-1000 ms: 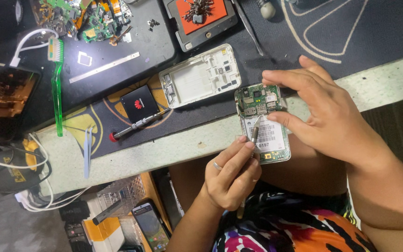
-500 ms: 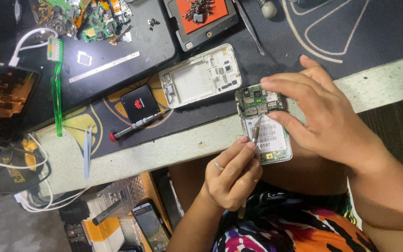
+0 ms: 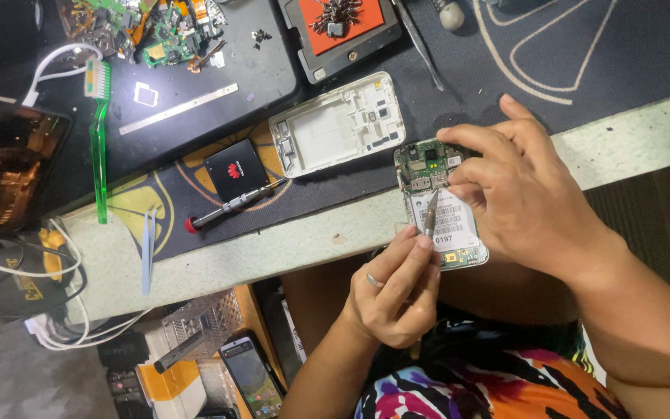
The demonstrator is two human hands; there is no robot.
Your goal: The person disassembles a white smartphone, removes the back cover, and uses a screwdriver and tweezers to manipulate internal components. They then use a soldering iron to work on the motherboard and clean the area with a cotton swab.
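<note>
My right hand (image 3: pixel 529 202) grips an opened phone (image 3: pixel 453 226) at the bench's front edge, with its green circuit board and white labelled battery showing. Fingertips rest on the board's top end. My left hand (image 3: pixel 393 291), a ring on one finger, pinches a thin metal tool (image 3: pixel 430 219) whose tip touches the phone just under the circuit board. A white phone back cover (image 3: pixel 339 124) lies on the dark mat just left of the phone.
A black battery (image 3: pixel 234 171) and red-ended screwdriver (image 3: pixel 234 203) lie left of the cover. Pale tweezers (image 3: pixel 149 250), a green toothbrush (image 3: pixel 99 151), loose circuit boards (image 3: pixel 157 27) and an orange-padded screw tray (image 3: pixel 343 31) lie farther off. Another phone (image 3: pixel 251 376) sits below the bench.
The phone and my right hand have shifted slightly right and down. The tool tip stays on the phone, nudged a little along it.
</note>
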